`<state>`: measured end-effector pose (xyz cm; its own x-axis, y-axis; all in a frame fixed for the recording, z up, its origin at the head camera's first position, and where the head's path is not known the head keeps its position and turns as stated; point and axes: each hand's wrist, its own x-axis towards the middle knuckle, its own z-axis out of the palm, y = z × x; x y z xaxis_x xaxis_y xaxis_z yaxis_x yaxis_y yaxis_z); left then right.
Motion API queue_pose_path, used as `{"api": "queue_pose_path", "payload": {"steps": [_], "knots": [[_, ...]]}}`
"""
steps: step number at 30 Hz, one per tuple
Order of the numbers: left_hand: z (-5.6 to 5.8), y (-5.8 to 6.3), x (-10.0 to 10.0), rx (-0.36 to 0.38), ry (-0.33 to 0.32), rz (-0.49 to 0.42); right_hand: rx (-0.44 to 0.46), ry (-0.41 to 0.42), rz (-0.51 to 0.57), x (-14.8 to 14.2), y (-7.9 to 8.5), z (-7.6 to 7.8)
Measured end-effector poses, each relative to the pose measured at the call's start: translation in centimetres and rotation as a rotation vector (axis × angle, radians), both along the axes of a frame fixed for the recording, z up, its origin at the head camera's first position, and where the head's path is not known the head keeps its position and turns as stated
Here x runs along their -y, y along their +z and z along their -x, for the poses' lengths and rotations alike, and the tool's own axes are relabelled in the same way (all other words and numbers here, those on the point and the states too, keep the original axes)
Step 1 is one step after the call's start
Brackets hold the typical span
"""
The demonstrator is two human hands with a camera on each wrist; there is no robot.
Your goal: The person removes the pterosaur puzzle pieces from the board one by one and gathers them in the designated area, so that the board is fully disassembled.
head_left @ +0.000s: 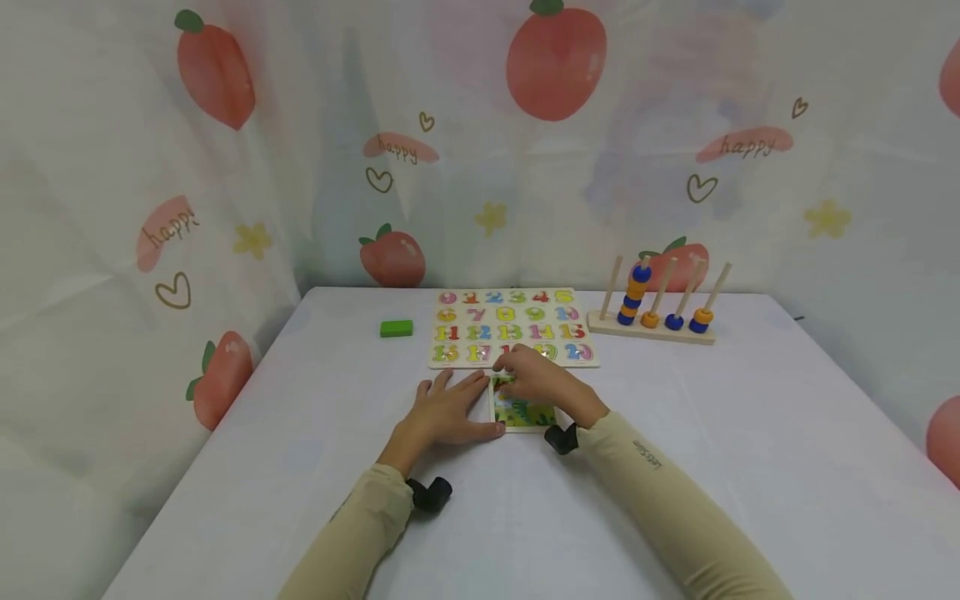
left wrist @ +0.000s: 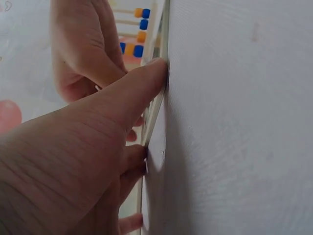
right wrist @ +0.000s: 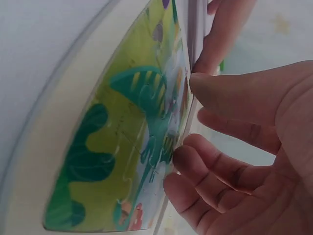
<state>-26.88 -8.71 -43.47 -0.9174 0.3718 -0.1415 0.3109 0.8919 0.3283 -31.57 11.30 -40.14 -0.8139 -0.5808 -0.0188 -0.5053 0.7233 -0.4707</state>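
Note:
A small jigsaw puzzle [head_left: 519, 416] with a green dinosaur picture lies in a pale frame on the table. My left hand [head_left: 446, 412] is spread at its left side, the thumb resting on the near left corner of the frame. In the left wrist view that thumb [left wrist: 142, 85] lies along the frame's edge. Over the far part of the puzzle reaches my right hand [head_left: 543, 382]. Seen from the right wrist, its loosely bent fingertips [right wrist: 181, 188] and thumb touch or nearly touch the picture [right wrist: 127, 147], and no piece shows between them. The right hand hides part of the picture.
Just beyond the puzzle lies a number board [head_left: 504, 323] with colourful numerals. A green block [head_left: 396, 328] sits at its left. To the right stands a wooden peg rack [head_left: 651, 327] with blue and orange beads. A printed curtain [head_left: 465, 192] hangs behind the white table [head_left: 337, 358].

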Motion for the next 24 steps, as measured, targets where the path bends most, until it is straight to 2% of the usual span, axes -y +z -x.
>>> {"api": "queue_pose_path", "payload": {"steps": [5,9,24], "knots": [[-0.1,0.39,-0.2,0.018,0.003,0.004,-0.023,0.03,0.002,-0.34,-0.46,0.21],[-0.21,0.49,-0.29,0.018,0.012,0.008,-0.025,0.02,0.015,-0.53,-0.78,0.29],[-0.01,-0.22,-0.08,-0.02,0.005,0.015,-0.026,0.013,0.06,-0.43,-1.07,0.13]]}}
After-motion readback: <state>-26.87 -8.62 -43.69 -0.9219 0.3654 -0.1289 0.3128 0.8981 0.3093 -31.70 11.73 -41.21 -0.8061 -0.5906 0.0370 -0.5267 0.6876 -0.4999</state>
